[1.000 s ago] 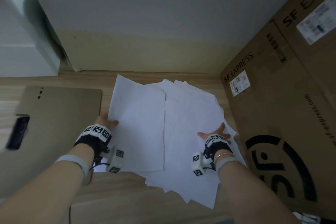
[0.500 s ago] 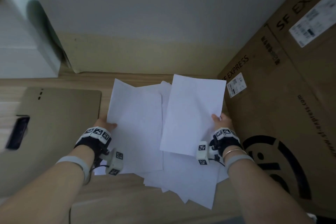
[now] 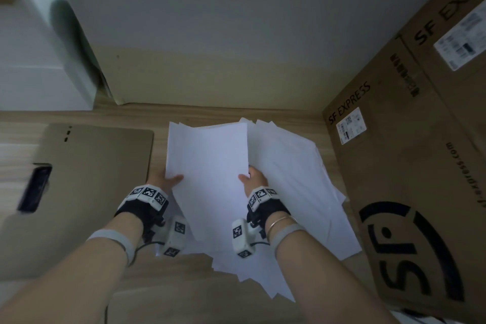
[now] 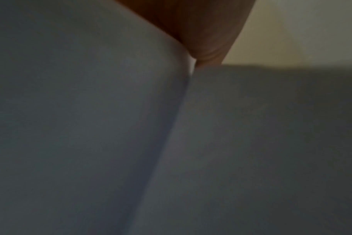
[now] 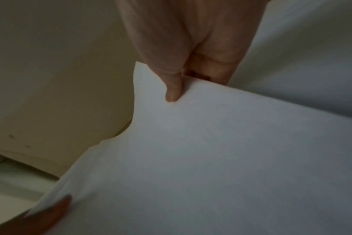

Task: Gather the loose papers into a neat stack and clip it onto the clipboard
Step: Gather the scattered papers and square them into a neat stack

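Note:
A small stack of white sheets [image 3: 207,166] is held above the floor between both hands. My left hand [image 3: 168,179] grips its left edge with the thumb on top. My right hand [image 3: 252,179] pinches the right edge, thumb [image 5: 173,92] pressed on the top sheet [image 5: 221,159]. More loose white papers [image 3: 297,184] lie fanned out on the wooden floor under and to the right of the held stack. The tan clipboard [image 3: 86,181] lies flat to the left, its dark clip [image 3: 35,188] at the left side. The left wrist view shows only paper [image 4: 90,127] close up.
A large cardboard box [image 3: 410,166] marked SF EXPRESS stands close on the right. A pale wall [image 3: 210,34] runs across the back, and a white cabinet [image 3: 39,60] stands at the back left. Bare wooden floor [image 3: 163,284] shows near me.
The right hand lifted a sheet from the spread pile and carried it left onto the sheets held by the left hand. Both hands now hold the same stack.

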The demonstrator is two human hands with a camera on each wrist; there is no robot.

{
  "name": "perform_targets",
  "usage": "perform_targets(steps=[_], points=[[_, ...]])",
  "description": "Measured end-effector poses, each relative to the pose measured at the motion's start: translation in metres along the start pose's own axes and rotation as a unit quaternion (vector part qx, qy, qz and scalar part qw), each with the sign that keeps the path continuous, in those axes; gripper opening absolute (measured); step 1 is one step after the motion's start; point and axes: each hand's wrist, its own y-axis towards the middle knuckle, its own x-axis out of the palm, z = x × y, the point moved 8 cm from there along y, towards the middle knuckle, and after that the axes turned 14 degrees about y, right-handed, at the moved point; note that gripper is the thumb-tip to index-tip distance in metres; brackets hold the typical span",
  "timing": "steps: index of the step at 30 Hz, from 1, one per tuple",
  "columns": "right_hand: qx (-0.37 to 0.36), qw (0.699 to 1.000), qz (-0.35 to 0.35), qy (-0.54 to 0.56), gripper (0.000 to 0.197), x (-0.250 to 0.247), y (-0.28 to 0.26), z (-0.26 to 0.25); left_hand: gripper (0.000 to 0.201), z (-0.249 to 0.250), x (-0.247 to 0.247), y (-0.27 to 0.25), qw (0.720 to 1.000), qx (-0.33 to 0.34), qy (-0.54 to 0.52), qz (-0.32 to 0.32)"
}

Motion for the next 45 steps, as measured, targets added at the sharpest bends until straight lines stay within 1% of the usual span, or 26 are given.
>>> perform_targets(steps=[3,5,8,9,11,16,22,25,27,29,32,36,38,41,43,45], points=[[-0.029,0.999,0.015,-0.031,0.028,-0.018,0.007,-0.001,0.052,-0.005,-0.003,0.000,0.999,-0.008,0.040,0.013],[-0.028,0.996,0.025,-0.084,0.041,-0.044,0.015,0.006,0.052,-0.010,-0.007,0.002,0.999,-0.013,0.042,0.028],[0.024,0.977,-0.004,-0.212,0.070,-0.075,0.021,0.028,0.050,-0.017,-0.014,0.005,0.998,-0.020,0.036,0.047],[0.037,0.971,-0.012,-0.238,0.075,-0.081,0.020,0.034,0.050,-0.018,-0.015,0.006,0.998,-0.017,0.033,0.052],[0.041,0.963,-0.028,-0.263,0.078,-0.084,0.015,0.040,0.050,-0.018,-0.018,0.006,0.998,-0.014,0.029,0.057],[0.011,0.953,-0.060,-0.296,0.080,-0.073,0.005,0.045,0.049,-0.014,-0.018,0.008,0.998,-0.012,0.022,0.055],[0.045,0.950,-0.070,-0.300,0.075,-0.066,0.003,0.046,0.050,-0.013,-0.017,0.009,0.998,-0.009,0.018,0.055],[0.013,0.941,-0.064,-0.333,0.073,-0.063,0.001,0.040,0.051,-0.013,-0.017,0.008,0.998,-0.007,0.019,0.057],[-0.009,0.936,-0.058,-0.348,0.078,-0.058,-0.003,0.037,0.050,-0.014,-0.017,0.007,0.998,-0.010,0.014,0.057],[-0.014,0.928,-0.057,-0.368,0.083,-0.053,-0.005,0.037,0.050,-0.016,-0.017,0.006,0.998,-0.014,0.010,0.054],[-0.011,0.927,-0.074,-0.368,0.081,-0.046,-0.003,0.037,0.050,-0.018,-0.016,0.006,0.999,-0.018,0.002,0.049],[0.015,0.933,-0.090,-0.349,0.079,-0.043,0.000,0.038,0.050,-0.020,-0.018,0.005,0.998,-0.017,-0.002,0.052],[0.025,0.935,-0.077,-0.345,0.072,-0.051,0.005,0.036,0.049,-0.023,-0.022,0.004,0.998,-0.019,0.006,0.060],[0.034,0.955,-0.015,-0.293,0.056,-0.076,0.017,0.032,0.048,-0.027,-0.030,0.001,0.997,-0.023,0.018,0.069],[0.028,0.959,0.021,-0.280,0.055,-0.091,0.024,0.029,0.049,-0.030,-0.034,0.000,0.997,-0.023,0.021,0.072],[0.033,0.952,0.026,-0.304,0.062,-0.096,0.029,0.030,0.049,-0.032,-0.036,0.001,0.997,-0.024,0.023,0.072]])
